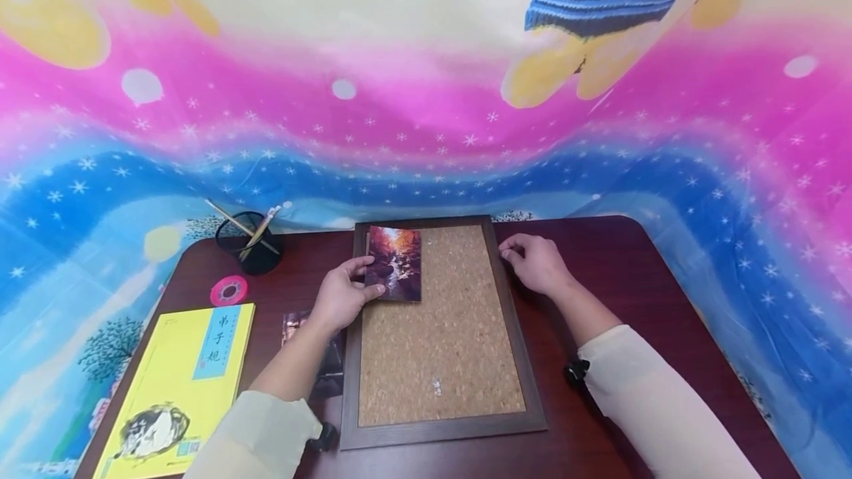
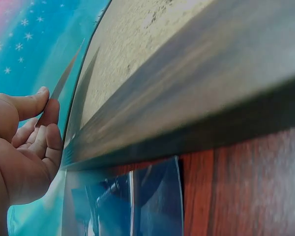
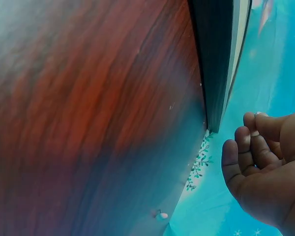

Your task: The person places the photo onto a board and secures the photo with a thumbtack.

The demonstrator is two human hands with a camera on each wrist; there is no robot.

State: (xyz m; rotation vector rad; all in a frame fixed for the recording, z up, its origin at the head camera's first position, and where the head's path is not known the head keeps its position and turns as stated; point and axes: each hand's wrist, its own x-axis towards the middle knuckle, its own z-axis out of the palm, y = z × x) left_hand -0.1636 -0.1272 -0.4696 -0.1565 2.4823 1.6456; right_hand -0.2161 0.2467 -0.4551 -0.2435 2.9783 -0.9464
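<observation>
Colourful cloth (image 1: 399, 117) with snowflakes hangs behind a dark reddish table (image 1: 648, 272). On its left side are a yellow book (image 1: 173, 361), a pink tape roll (image 1: 217, 293) and a black mesh cup (image 1: 260, 263) with pencils; near the middle lies a framed cork board (image 1: 442, 338).

I judge that the work with the pictures is at an early stage. One photo print (image 1: 399, 261) is brought above the upper left corner of the board, but it is not yet laid flat. No other print is on the cork; dark glossy prints (image 1: 328, 381) lie on the table just beside the left frame edge, partly under the left forearm. Small whitish bits (image 1: 436, 387) show on the cork, near its bottom and near its top, and I cannot tell what they are.

Left hand (image 1: 341, 298) pinches the print at its left edge, with the thumb on the picture side and the fingers behind. From the left wrist, the print is tilted and most of it stands beyond the fingertips. Right hand (image 1: 538, 266) is beside the right frame edge, fingers curled, thumb and index tips together; whether something tiny is between them, I cannot tell.
</observation>
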